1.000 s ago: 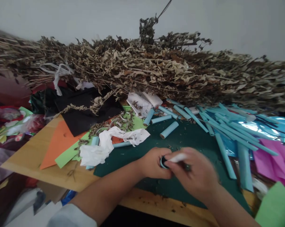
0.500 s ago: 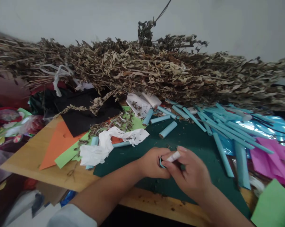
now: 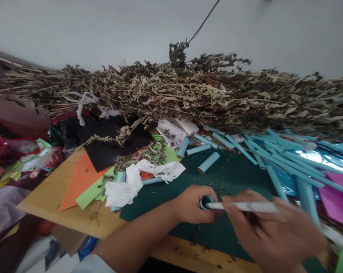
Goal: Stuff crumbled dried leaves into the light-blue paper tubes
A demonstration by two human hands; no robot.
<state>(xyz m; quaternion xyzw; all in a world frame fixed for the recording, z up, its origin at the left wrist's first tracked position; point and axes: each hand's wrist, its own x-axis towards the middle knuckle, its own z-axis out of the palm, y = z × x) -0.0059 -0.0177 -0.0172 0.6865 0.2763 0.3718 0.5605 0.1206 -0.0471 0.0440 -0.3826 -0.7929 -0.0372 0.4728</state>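
Many blue tubes (image 3: 208,162) litter a green mat (image 3: 234,178) on the wooden desk (image 3: 46,197), under dried branches (image 3: 188,94) against a grey wall (image 3: 103,30). The left hand (image 3: 195,204), grip closed, holds a short roll (image 3: 207,201) above the mat. The right hand (image 3: 276,235), grip pinched, holds a white stick (image 3: 242,206) at its mouth.

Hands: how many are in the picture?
2. The left hand grips a blue roll over the green mat; the right hand holds a white stick at its opening. No others show.
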